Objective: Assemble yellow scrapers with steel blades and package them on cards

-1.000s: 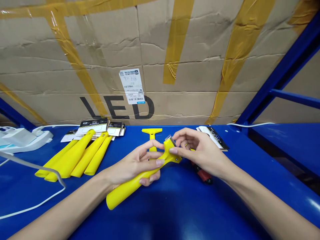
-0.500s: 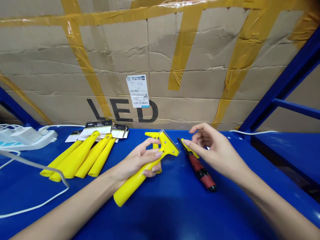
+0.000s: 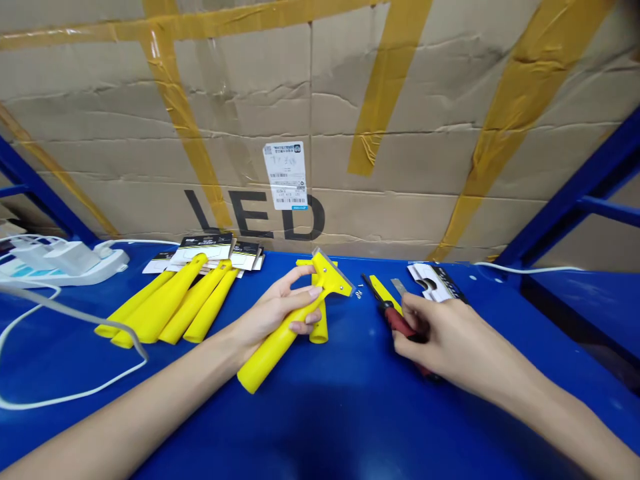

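My left hand (image 3: 280,303) is closed round the neck of a yellow scraper (image 3: 270,353), its clear-edged head with two screws pointing up and right. Another yellow scraper (image 3: 319,328) lies behind it, partly covered by my fingers. My right hand (image 3: 445,327) has its thumb and fingers round the red and black handle of a screwdriver (image 3: 395,321), which rests on the blue surface. Beside the shaft lie a yellow strip (image 3: 384,292) and a thin metal blade (image 3: 399,287). Several small screws (image 3: 359,293) sit between the scraper head and the screwdriver tip.
Several yellow handles (image 3: 157,307) lie at the left, below stacked printed cards (image 3: 205,248). A white power strip (image 3: 95,263) and looping cable (image 3: 100,393) are further left. Another card (image 3: 433,280) lies behind my right hand. A large taped carton (image 3: 380,213) stands along the back.
My right hand has come down from above the screwdriver and closed on its handle. My left hand keeps its hold on the scraper. The view has shifted slightly, uncovering the card and screws.
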Demonstrator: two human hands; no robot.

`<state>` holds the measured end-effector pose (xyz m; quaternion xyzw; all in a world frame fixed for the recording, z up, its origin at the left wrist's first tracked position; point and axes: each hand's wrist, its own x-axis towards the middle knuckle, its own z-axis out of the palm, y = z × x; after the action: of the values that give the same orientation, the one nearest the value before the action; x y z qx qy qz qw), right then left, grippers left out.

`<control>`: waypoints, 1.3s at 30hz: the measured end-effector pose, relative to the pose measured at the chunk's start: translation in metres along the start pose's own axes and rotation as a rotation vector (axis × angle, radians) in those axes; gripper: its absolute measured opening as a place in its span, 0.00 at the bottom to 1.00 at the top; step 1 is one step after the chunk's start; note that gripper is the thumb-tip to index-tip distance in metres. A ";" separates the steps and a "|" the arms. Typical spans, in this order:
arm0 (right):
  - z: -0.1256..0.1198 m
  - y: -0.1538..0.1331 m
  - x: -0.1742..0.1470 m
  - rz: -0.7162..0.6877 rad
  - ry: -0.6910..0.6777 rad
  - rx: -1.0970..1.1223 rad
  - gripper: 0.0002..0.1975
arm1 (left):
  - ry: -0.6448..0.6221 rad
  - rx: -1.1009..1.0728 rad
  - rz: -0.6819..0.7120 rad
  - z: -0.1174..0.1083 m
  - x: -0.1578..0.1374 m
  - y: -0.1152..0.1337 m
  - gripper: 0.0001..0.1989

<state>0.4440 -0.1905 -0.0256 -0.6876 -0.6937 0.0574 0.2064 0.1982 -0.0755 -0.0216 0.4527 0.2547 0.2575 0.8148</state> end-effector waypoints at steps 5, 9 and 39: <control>-0.013 0.002 -0.001 0.201 0.162 0.519 0.13 | 0.042 -0.030 0.032 0.002 0.001 -0.003 0.26; -0.016 0.007 0.000 0.279 0.239 0.918 0.22 | 0.066 -0.038 0.031 0.003 0.001 -0.005 0.21; -0.019 0.019 0.001 0.194 0.258 0.858 0.16 | 0.161 -0.039 0.050 -0.002 0.004 -0.006 0.16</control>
<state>0.4684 -0.1928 -0.0152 -0.6033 -0.5082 0.2724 0.5509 0.2012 -0.0746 -0.0282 0.4207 0.3031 0.3183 0.7936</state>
